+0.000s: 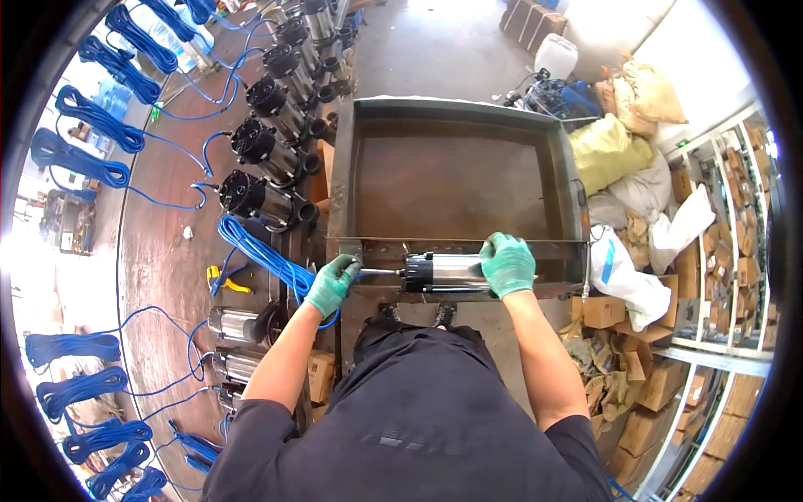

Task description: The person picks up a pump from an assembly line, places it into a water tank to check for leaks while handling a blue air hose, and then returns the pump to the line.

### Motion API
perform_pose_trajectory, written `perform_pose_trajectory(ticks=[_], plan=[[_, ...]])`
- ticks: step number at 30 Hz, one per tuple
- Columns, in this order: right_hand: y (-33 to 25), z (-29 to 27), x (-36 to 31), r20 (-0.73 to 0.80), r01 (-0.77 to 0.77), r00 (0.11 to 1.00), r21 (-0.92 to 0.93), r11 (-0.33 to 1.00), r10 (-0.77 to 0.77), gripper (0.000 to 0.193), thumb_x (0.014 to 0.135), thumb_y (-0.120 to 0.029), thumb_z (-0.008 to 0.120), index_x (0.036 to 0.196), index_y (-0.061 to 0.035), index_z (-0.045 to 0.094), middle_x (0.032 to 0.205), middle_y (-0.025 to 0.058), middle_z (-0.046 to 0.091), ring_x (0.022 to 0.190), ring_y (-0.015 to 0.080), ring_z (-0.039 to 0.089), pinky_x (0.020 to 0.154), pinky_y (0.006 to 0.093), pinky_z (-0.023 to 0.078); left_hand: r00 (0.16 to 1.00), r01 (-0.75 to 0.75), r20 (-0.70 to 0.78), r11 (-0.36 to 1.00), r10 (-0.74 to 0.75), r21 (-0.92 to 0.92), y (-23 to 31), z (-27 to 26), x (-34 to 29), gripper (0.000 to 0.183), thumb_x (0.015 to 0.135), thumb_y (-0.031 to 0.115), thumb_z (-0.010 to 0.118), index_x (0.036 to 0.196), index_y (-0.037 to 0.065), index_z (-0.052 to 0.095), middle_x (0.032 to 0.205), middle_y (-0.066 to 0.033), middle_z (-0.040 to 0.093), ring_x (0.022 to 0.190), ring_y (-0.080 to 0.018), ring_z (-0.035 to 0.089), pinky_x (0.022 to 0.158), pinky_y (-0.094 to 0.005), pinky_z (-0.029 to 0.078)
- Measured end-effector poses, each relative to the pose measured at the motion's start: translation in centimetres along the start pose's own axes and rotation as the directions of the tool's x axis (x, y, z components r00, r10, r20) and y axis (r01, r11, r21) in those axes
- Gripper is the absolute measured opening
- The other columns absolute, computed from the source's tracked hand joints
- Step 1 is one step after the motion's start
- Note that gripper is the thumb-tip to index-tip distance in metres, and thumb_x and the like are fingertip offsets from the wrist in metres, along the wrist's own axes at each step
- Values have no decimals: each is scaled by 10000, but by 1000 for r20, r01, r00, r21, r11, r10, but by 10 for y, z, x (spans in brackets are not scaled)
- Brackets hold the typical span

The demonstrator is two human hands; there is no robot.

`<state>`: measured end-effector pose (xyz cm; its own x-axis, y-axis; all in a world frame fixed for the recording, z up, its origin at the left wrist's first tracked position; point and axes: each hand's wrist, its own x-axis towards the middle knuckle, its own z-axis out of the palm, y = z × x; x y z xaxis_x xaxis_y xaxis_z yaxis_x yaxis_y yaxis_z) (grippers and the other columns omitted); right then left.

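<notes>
A cylindrical submersible pump motor (456, 272), silver with a black end, lies on its side on the near ledge of a metal tank. My right hand (508, 264), in a green glove, is closed over its right end. From its black end a slim metal rod (383, 272) reaches left to my left hand (331, 286). That hand, also gloved in green, has its fingers closed around the rod's left end, so whatever is inside them is hidden. A coil of blue cable (266, 255) lies right beside my left hand, on the bench.
Behind the motor is a rectangular metal tank (343, 180) with brownish contents. On the left bench (167, 276) stand several pumps (259, 201) with blue cable coils, and yellow-handled pliers (230, 280). Sacks (615, 155), cardboard boxes (602, 312) and shelving (719, 360) line the right.
</notes>
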<state>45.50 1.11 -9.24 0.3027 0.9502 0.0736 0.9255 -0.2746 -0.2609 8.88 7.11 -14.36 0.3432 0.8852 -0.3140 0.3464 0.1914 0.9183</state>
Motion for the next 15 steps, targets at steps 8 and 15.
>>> perform_pose_trajectory(ticks=[8,15], plan=[[-3,1,1,16,-2,1000,-5,1000,2,198,906,-250,643,946,-73,722,958,154,728,923,364,660,832,472,544,998,52,50,979,-42,-200,-16,14,7,179,1055,245,598,1116,83,640,839,38,595,678,-57,499,604,-234,430],[1,0,1,-17,3,1000,-9,1000,-4,185,897,-249,643,911,-78,713,923,156,726,894,370,663,827,479,545,864,500,226,821,-450,-276,9,8,17,309,1069,387,532,1043,93,620,682,25,481,541,-120,459,498,-310,418]])
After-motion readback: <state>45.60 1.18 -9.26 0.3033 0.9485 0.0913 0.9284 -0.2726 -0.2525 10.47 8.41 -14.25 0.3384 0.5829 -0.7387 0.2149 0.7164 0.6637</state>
